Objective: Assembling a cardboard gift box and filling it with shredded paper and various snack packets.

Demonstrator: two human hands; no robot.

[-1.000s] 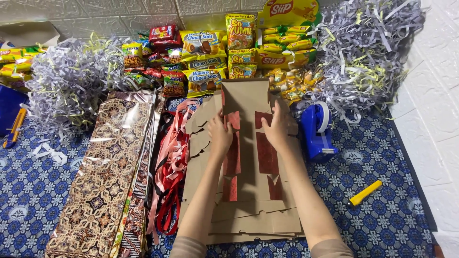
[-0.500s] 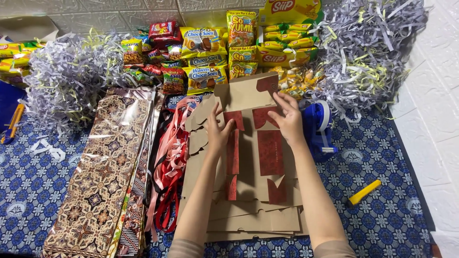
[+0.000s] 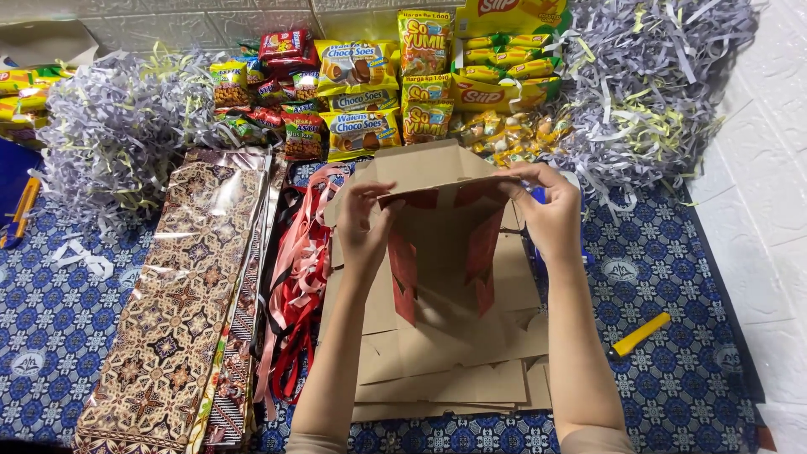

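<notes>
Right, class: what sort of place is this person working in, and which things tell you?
Probably a home gift-packing spot on the floor. Both hands, left hand and right hand, fold a cardboard box on a patterned mat, with snack packets, shredded paper and ribbons around.

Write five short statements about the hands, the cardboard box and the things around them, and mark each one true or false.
1. Both hands grip the top edge of the cardboard box: the left hand on one side, the right hand on the other. True.
2. The box lies fully flat. False: it is opened up, its red-printed sides standing.
3. It sits above a stack of flat cardboard blanks. True.
4. The red and pink ribbons lie to the right of the box. False: they lie to its left, beside the batik-patterned wrapping sheets.
5. The yellow cutter is in the right hand. False: it lies apart on the blue patterned cloth.
</notes>
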